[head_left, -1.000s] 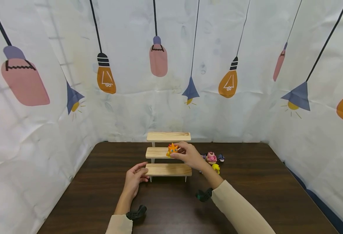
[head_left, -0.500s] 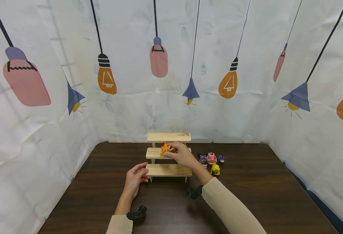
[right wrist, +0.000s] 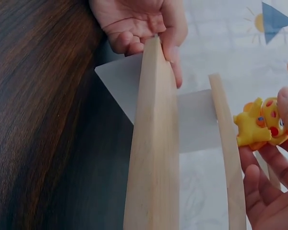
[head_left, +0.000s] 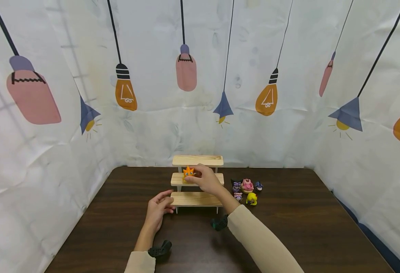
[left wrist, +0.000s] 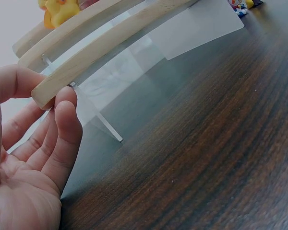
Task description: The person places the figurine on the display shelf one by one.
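A three-tier wooden display stand (head_left: 200, 198) with clear side panels stands at the table's back. My left hand (head_left: 156, 211) pinches the left end of its lowest shelf, thumb above and fingers below, as the left wrist view shows on the shelf end (left wrist: 62, 81). Between thumb and fingers, my right hand (head_left: 207, 181) holds a small yellow figurine (head_left: 188, 173) with a spiky orange head. It is at the left part of the middle shelf. In the right wrist view the figurine (right wrist: 253, 125) has its feet against that shelf's edge or top; full contact is hard to tell.
Right of the stand, several small figurines are grouped on the dark wooden table (head_left: 118, 227): a pink one (head_left: 247, 185), a yellow one (head_left: 251, 199), a dark blue one (head_left: 259, 185) and purplish ones (head_left: 236, 185). A printed white curtain (head_left: 152, 132) encloses the table.
My right hand has moved left along the middle shelf with the yellow figurine, uncovering more of the figurines on the right. The left hand keeps its grip on the lowest shelf.
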Motion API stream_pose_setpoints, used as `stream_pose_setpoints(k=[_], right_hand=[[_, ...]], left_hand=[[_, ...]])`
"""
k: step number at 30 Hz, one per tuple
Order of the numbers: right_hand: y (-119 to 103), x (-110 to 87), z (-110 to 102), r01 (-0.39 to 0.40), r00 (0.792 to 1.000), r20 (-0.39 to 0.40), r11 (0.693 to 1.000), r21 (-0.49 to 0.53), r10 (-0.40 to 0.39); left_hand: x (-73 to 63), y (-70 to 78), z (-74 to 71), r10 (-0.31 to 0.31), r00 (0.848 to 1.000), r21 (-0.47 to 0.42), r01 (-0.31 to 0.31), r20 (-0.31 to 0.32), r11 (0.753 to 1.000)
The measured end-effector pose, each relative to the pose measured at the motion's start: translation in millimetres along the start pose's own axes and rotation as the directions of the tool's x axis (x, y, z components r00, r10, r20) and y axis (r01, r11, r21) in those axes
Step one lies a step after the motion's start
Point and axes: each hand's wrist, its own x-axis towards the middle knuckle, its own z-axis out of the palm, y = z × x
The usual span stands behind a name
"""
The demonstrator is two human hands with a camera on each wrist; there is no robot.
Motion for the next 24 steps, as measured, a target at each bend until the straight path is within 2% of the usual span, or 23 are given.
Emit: stream_pose_setpoints(k=[15,24], right_hand=[[-9,6.9,15,-0.038,0.999,-0.036,0.999,-0.035,0.037],[-5,5.2,17,-0.054,0.998,-0.041,0.998,-0.019,0.053]], left_hand=[[0.2,0.3,-0.6,-0.020,1.000,0.003,0.020,-0.001,1.000],[0.5,-0.8,0.1,-0.017,1.000,0.004,0.017,-0.007,1.000]])
